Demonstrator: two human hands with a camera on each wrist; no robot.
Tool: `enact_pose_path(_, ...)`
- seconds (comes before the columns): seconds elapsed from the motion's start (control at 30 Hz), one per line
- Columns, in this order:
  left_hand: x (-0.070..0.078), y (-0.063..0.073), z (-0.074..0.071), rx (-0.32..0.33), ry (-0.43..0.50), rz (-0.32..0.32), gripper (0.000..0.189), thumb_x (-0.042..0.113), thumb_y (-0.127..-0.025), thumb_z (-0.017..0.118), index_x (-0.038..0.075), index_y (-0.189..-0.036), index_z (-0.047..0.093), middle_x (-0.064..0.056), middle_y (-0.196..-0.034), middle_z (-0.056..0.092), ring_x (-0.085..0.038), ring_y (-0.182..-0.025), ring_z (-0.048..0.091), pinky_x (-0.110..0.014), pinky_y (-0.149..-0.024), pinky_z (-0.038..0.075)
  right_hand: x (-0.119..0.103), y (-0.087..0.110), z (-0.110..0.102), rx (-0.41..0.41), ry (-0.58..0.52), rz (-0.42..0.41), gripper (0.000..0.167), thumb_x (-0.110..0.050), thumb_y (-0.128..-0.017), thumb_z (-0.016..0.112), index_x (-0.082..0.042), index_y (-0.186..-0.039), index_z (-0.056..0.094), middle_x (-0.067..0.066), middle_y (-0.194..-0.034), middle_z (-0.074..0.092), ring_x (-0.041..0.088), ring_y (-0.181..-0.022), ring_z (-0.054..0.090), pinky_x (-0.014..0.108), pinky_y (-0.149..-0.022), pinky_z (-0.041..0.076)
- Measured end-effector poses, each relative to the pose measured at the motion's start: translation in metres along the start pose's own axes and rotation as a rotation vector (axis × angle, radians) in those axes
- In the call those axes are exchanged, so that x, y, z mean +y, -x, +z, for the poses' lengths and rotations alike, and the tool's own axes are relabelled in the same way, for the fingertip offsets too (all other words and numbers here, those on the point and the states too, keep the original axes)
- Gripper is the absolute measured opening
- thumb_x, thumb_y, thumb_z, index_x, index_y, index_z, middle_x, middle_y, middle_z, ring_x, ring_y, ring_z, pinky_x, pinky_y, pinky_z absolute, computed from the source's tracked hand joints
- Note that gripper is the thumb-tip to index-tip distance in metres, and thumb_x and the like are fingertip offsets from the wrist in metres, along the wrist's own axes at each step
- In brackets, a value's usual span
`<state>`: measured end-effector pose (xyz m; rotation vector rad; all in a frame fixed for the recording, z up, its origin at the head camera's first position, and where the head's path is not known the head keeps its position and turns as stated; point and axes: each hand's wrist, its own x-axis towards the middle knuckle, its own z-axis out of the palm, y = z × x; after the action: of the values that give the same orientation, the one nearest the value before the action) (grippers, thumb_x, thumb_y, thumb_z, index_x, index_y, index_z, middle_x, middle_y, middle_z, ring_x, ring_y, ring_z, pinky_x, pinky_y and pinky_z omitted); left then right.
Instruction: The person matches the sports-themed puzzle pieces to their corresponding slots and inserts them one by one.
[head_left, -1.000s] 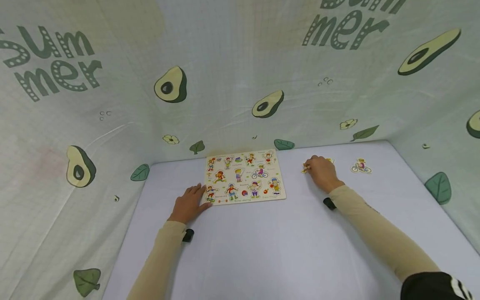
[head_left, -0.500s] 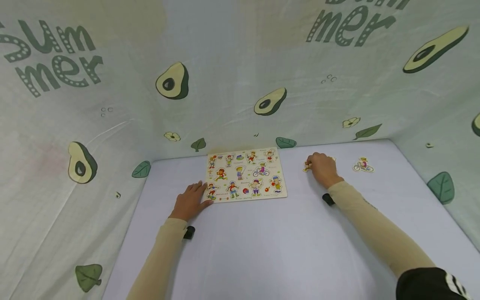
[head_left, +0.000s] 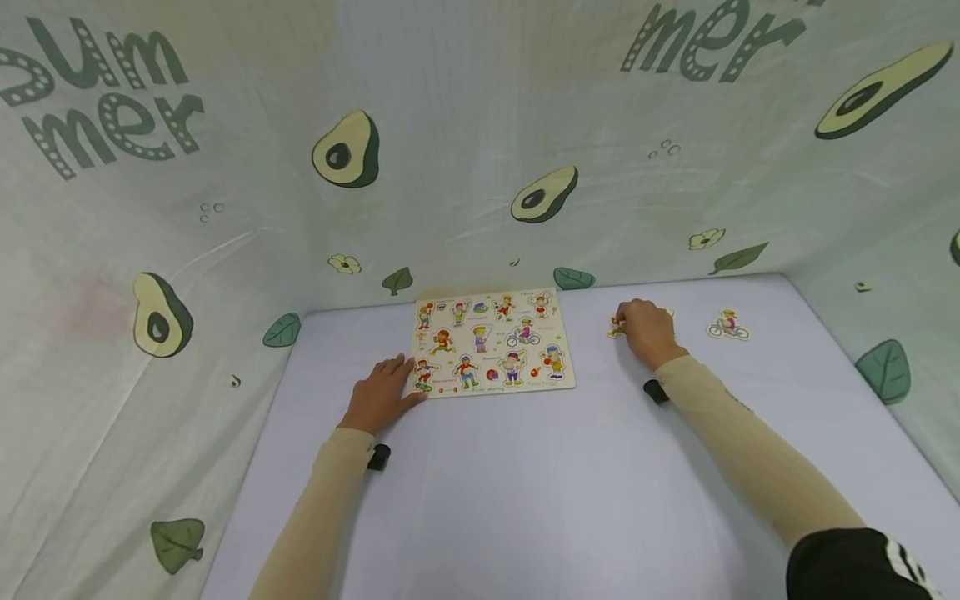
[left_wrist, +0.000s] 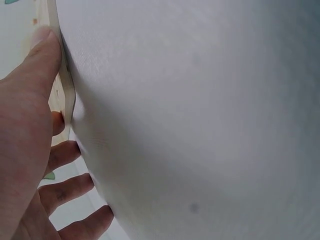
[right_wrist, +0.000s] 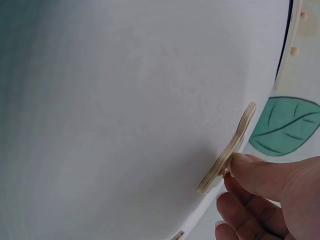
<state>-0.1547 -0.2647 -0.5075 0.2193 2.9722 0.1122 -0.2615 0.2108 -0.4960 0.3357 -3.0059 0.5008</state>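
A wooden puzzle board printed with children at sports lies at the back of the table in the head view. At its near left corner rests my left hand, fingers spread. In the left wrist view the thumb lies on the board's edge. To the board's right, my right hand pinches a thin wooden puzzle piece between thumb and fingers. The piece stands tilted close over the table in the right wrist view; its printed face is mostly hidden by the hand in the head view.
A cyclist puzzle piece lies right of my right hand. Another piece peeks out behind that hand, mostly covered. A curtain printed with avocados and leaves rises along the table's back edge and sides. White cloth covers the table.
The head view has tilted slightly, so the whole scene sits a little higher in the picture. Both hands stay at nearly the same places, by the board and on the puzzle piece.
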Motion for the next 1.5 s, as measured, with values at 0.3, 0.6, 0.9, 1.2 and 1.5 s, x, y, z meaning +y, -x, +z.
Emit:
enact_pose_path(0.3, 0.0, 0.001, 0.0, 0.006, 0.017, -0.006, 0.08, 0.053, -0.099, 0.071, 0.01, -0.161, 0.045, -0.017, -0.167, 0.042, -0.04, -0.15, 0.042, -0.067, -0.1, 0.053, -0.001, -0.003, 0.0, -0.035, 0.037, -0.012, 0.013, 0.007, -0.098, 0.067, 0.009, -0.107, 0.075, 0.029, -0.105, 0.073, 0.046, -0.098, 0.071, 0.058, -0.078, 0.06)
enact_pose_path(0.6, 0.002, 0.001, -0.003, 0.022, 0.016, 0.0, 0.079, 0.051, -0.098, 0.073, 0.01, -0.16, 0.047, -0.018, -0.165, 0.043, -0.04, -0.149, 0.043, -0.068, -0.099, 0.053, -0.004, 0.005, -0.002, -0.046, -0.007, -0.017, 0.014, 0.001, -0.1, 0.069, 0.009, -0.112, 0.073, 0.027, -0.104, 0.071, 0.044, -0.099, 0.068, 0.057, -0.08, 0.06)
enact_pose_path(0.9, 0.003, 0.003, -0.004, 0.022, 0.011, 0.007, 0.079, 0.051, -0.098, 0.073, 0.009, -0.16, 0.047, -0.018, -0.165, 0.043, -0.041, -0.149, 0.044, -0.067, -0.099, 0.054, -0.031, 0.01, -0.002, 0.015, -0.039, -0.098, 0.011, 0.001, -0.099, 0.071, 0.004, -0.11, 0.073, 0.021, -0.103, 0.071, 0.038, -0.096, 0.067, 0.051, -0.079, 0.06)
enact_pose_path(1.2, 0.003, 0.003, -0.005, 0.025, 0.009, 0.004, 0.079, 0.051, -0.098, 0.072, 0.009, -0.16, 0.046, -0.018, -0.165, 0.043, -0.04, -0.149, 0.043, -0.067, -0.099, 0.054, -0.079, 0.009, -0.001, 0.08, -0.03, -0.237, 0.012, -0.003, -0.098, 0.074, 0.002, -0.11, 0.073, 0.015, -0.102, 0.071, 0.032, -0.095, 0.067, 0.044, -0.081, 0.06)
enact_pose_path(1.5, 0.004, 0.002, -0.004, 0.019, 0.012, 0.002, 0.079, 0.05, -0.098, 0.073, 0.009, -0.16, 0.046, -0.019, -0.165, 0.043, -0.042, -0.149, 0.043, -0.067, -0.099, 0.053, -0.12, 0.006, 0.007, 0.105, -0.012, -0.347, 0.009, -0.007, -0.098, 0.076, -0.003, -0.106, 0.074, 0.011, -0.101, 0.07, 0.03, -0.094, 0.067, 0.042, -0.08, 0.058)
